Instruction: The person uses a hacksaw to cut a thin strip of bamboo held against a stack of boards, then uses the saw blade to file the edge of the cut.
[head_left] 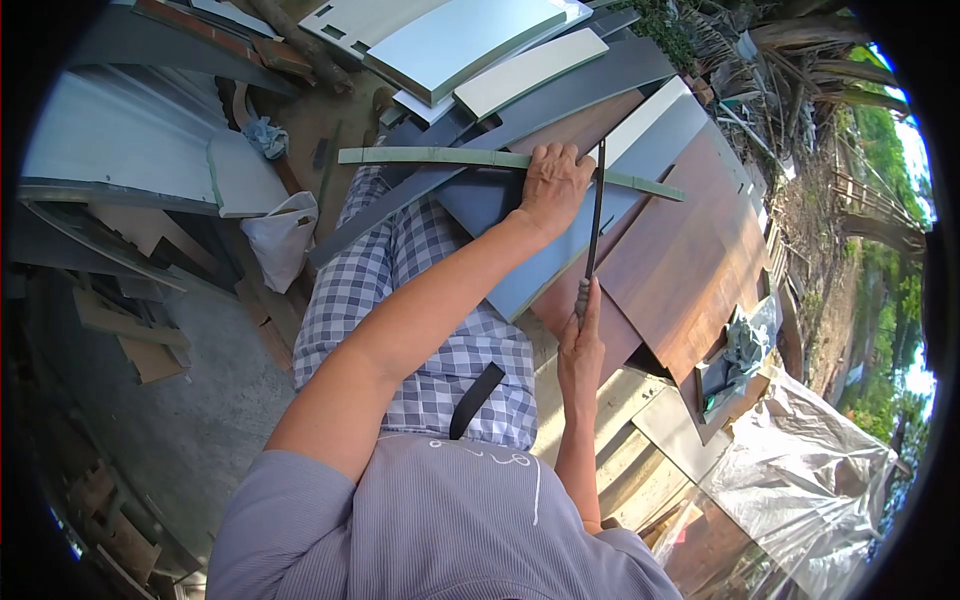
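Note:
A long green bamboo strip (430,156) lies crosswise over the stacked boards. My left hand (555,190) reaches across and is closed over it, knuckles up, toward its right part. My right hand (581,345) grips the handle of a long knife (597,215), seen nearly edge-on as a thin dark line. Its blade points away from me and crosses the strip just right of my left fingers. Beneath both hands are a blue-grey board (560,250) and a brown wood-grain board (690,240).
White and grey panels (470,45) are piled at the back. To the left stand a pale cabinet-like panel (130,150) and a white bag (283,240). Crumpled cloth (745,350) and clear plastic sheeting (800,450) are on the right.

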